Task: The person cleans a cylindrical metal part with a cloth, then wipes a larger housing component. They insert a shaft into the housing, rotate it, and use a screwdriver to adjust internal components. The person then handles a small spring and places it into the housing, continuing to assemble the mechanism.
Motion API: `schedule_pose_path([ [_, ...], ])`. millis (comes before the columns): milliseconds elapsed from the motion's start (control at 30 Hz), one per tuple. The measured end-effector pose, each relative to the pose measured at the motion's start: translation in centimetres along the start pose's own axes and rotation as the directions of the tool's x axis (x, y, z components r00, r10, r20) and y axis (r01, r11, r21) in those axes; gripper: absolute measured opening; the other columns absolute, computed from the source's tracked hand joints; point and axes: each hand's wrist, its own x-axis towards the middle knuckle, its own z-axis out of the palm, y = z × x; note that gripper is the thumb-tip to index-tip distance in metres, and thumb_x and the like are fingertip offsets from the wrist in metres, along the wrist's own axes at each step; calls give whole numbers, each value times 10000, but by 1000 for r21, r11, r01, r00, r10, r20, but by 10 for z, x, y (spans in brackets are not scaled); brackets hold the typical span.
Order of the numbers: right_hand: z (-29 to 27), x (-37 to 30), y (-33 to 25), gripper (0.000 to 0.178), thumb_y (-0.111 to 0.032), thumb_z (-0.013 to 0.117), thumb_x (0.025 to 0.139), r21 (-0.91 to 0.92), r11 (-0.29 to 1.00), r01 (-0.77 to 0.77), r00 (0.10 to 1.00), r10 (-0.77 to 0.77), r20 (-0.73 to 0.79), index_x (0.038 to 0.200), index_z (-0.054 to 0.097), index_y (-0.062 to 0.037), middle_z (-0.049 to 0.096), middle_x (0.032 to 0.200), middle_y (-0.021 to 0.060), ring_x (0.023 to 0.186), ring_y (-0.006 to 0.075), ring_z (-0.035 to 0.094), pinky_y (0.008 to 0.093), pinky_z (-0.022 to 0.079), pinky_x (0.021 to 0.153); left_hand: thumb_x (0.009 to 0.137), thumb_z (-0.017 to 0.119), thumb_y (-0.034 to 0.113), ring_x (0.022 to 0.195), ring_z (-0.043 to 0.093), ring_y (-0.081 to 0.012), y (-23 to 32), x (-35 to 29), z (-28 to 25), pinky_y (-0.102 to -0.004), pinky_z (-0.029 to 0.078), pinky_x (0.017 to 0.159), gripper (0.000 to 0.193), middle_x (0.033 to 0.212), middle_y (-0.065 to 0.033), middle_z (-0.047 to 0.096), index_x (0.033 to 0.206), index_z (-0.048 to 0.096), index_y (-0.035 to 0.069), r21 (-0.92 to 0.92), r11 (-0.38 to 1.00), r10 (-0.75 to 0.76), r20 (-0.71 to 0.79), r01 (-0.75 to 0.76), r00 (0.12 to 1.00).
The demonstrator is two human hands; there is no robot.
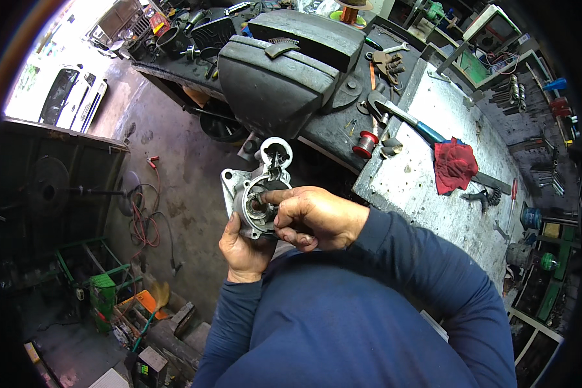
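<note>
My left hand [247, 251] grips a grey cast-metal starter motor housing [238, 213] from below, its thumb against the near left side. The housing has a wide round opening with a smaller ring-shaped opening at its far end, where dark parts show. My right hand [317, 216] comes in from the right. Its index finger is stretched into the wide opening and touches the inner round part [257, 204], while the other fingers are loosely curled, with nothing visible in them. The fingertip partly covers that inner part.
Just beyond the housing stands a large bench vise [275, 84]. To the right, a metal-topped bench [410, 171] carries a red rag [455, 165], a blue-handled hammer [401, 116] and a wire spool [366, 144]. Cables [147, 216] lie on the floor at left.
</note>
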Motion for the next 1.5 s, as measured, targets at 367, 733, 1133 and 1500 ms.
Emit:
schedule_pose_path([
  [367,8,2,10,525,-112,527,967,332,943,-5,1000,5,1,1482,436,-55,593,712,42,509,108,472,242,395,462,784,686,309,1058,735,-322,5,-6,-11,-443,574,1013,738,1222,-191,735,1424,573,-42,79,996,-45,1,45,999],
  [733,10,7,24,161,-133,567,917,516,849,112,979,-182,86,796,607,-35,626,698,82,520,136,527,256,378,433,726,572,310,741,704,-293,5,-3,1,-470,662,682,472,906,-191,707,1047,651,-27,101,989,-115,61,109,991],
  [1133,4,12,20,144,-121,590,891,376,925,-48,993,4,117,782,617,-31,613,704,58,505,100,496,254,358,409,687,537,116,974,733,-322,16,-3,-50,-442,617,947,695,1139,-190,733,1360,600,-46,89,991,-114,135,103,984],
  [1500,27,-4,0,672,-126,548,954,-662,742,-106,992,29,-126,1590,378,10,651,742,73,562,125,592,292,478,478,706,564,110,1120,725,-353,4,-10,-33,-468,578,1041,684,1235,-197,740,1370,623,-44,55,998,-41,-27,43,999],
])
